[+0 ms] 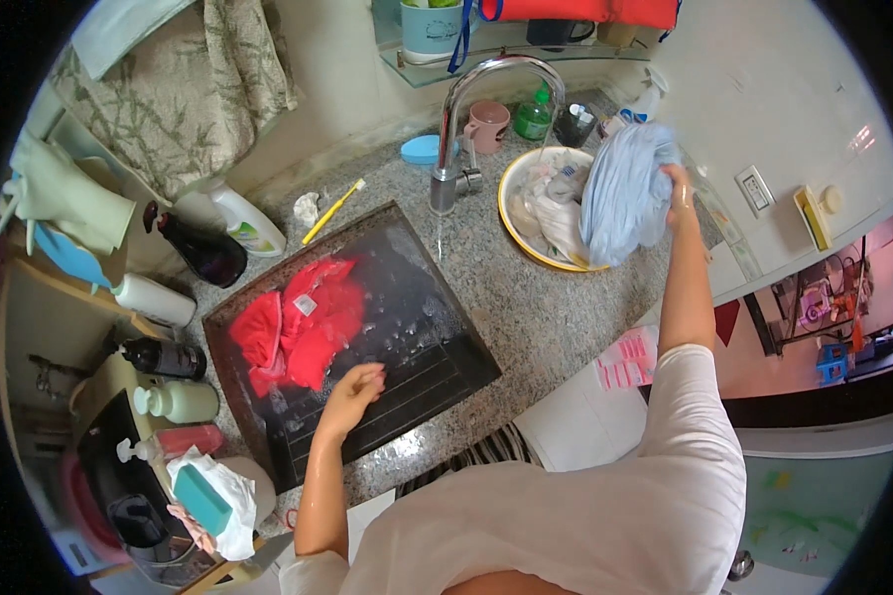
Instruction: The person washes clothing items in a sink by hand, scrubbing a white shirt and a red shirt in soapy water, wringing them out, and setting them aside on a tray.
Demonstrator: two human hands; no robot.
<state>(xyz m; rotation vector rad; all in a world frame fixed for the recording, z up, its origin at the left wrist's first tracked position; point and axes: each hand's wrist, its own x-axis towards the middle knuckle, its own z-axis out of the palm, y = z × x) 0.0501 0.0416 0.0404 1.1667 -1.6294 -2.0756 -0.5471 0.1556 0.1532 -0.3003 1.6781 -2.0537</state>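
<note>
My right hand [677,195] grips the outer side of a bunched light blue cloth [626,197], blurred at its top. That cloth rests over the right part of a white basin with a yellow rim [512,236]. Wet white and grey fabric [554,204] lies in the basin beside it. Over the front of a dark sink [417,297] hangs my left hand [353,390], its fingers curled together and nothing visible in them. Soaking in the sink's cloudy, bubbly water is a red garment [305,320] with a white tag, just beyond the left hand.
A chrome faucet [450,141] arches towards the basin. Behind stand a pink mug [487,126], a green pump bottle [533,117] and a blue soap dish [422,149]. A yellow toothbrush [333,213] lies behind the sink. Several bottles, including a dark spray bottle [205,249], line its left side.
</note>
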